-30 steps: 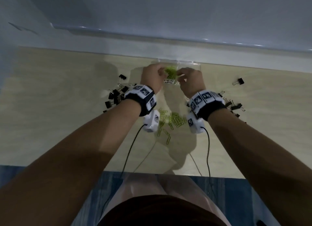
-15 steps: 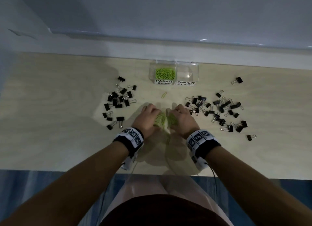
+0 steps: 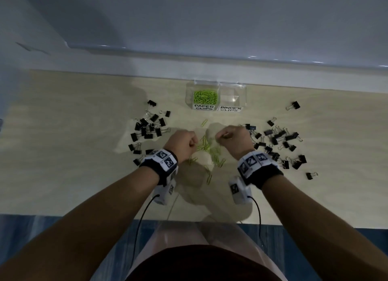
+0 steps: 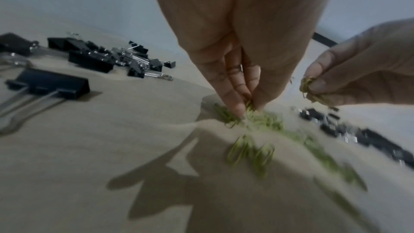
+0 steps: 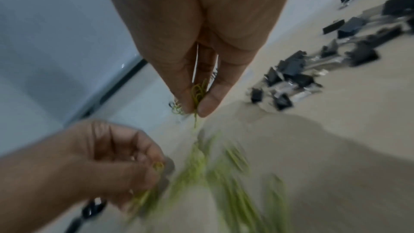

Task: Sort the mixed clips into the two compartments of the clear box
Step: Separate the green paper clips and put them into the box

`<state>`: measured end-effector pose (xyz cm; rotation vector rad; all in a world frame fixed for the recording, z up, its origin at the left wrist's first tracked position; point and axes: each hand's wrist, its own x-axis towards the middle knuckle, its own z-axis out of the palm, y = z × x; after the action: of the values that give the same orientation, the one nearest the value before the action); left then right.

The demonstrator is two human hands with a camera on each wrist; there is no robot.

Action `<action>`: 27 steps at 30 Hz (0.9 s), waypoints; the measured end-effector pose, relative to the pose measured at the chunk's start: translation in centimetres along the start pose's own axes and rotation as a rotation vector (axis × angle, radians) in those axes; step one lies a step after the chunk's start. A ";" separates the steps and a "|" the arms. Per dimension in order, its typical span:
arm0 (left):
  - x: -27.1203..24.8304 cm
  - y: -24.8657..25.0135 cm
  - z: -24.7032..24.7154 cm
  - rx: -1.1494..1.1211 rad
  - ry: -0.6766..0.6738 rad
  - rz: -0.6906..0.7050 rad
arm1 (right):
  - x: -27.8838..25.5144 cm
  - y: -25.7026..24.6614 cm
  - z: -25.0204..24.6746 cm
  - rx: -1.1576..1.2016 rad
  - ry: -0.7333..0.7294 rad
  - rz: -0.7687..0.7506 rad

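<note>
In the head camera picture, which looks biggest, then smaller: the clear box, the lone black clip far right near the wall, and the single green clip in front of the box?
1. clear box
2. lone black clip
3. single green clip, thinnest

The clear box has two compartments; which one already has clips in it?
The left compartment, labelled PAPER CLIPS, holds a heap of green paper clips. The right compartment, labelled BINDER CLIPS, looks empty.

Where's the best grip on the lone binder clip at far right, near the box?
Judging by pose, pinch the black body of the binder clip across its sides, from above. It lies flat on the table, wire handles splayed left, clear of the box.
</note>
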<state>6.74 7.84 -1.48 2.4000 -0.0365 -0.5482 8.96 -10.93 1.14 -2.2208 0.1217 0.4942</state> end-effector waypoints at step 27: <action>-2.5 -4.4 2.1 0.085 -0.085 0.259 | 2.5 0.2 2.3 -0.865 -0.391 -0.448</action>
<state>3.07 10.38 -4.73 2.4032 -0.4088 -0.5353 10.49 -9.14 -1.25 -2.7834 -0.9348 0.8120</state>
